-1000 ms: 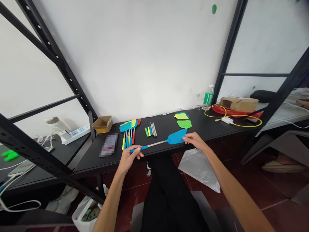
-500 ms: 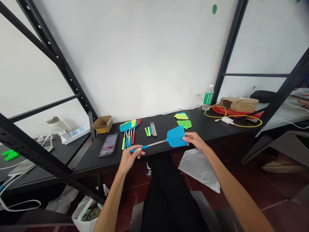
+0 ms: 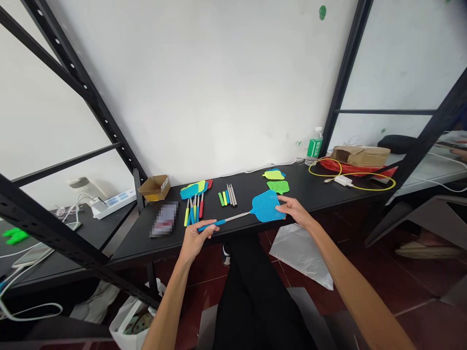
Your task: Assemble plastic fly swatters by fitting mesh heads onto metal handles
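Observation:
A blue fly swatter (image 3: 266,206) with a mesh head, a thin metal shaft and a blue grip lies across my hands above the table's front edge. My left hand (image 3: 195,239) is closed around the blue grip. My right hand (image 3: 295,212) pinches the right edge of the mesh head. Further back stands a fanned group of assembled swatters (image 3: 193,192) with coloured handles. Beside them lie loose handles and metal rods (image 3: 226,195). Green and yellow mesh heads (image 3: 278,186) lie beyond my right hand.
A black table (image 3: 314,187) runs along the white wall. On it stand a small cardboard box (image 3: 155,188), a blurred flat package (image 3: 164,218), a water bottle (image 3: 315,146) and a yellow cable (image 3: 359,181). Black shelf uprights flank the table. A silver plastic bag (image 3: 301,257) lies on the floor.
The swatter head has rotated from a tilted, narrow look to its broad mesh face showing. Both hands stay in nearly the same places.

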`<action>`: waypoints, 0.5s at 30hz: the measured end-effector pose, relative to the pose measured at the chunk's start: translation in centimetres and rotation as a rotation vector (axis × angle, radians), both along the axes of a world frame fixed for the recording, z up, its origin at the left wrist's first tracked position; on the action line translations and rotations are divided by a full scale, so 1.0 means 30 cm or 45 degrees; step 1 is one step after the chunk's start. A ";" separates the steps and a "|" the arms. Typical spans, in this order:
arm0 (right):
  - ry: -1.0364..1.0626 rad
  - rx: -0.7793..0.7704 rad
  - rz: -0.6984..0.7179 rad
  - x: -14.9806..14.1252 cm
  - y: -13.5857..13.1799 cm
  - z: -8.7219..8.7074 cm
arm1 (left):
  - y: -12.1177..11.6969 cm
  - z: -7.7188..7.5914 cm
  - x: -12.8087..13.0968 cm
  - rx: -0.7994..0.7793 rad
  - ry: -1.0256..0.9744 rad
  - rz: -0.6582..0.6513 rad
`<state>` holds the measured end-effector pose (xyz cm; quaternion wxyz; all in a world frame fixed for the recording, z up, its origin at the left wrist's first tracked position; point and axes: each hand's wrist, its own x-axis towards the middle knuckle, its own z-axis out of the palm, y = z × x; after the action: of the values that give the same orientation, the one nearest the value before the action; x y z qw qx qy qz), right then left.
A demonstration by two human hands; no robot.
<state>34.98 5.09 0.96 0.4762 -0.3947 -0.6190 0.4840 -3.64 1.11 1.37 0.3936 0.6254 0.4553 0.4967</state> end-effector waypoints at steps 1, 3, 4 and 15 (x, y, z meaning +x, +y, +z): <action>0.005 0.009 -0.012 0.002 0.004 -0.004 | -0.001 0.001 -0.001 -0.002 -0.003 0.004; 0.021 0.030 -0.051 0.005 0.011 -0.012 | -0.004 0.004 0.000 -0.006 -0.016 0.018; 0.034 0.038 -0.067 0.006 0.014 -0.016 | -0.006 0.007 0.002 -0.009 -0.026 0.027; 0.096 0.117 -0.012 0.011 0.000 -0.006 | -0.014 0.021 0.016 -0.041 -0.113 0.020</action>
<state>35.32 5.09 0.79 0.5189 -0.3568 -0.6204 0.4674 -3.16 0.69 2.01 0.4194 0.5925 0.4502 0.5199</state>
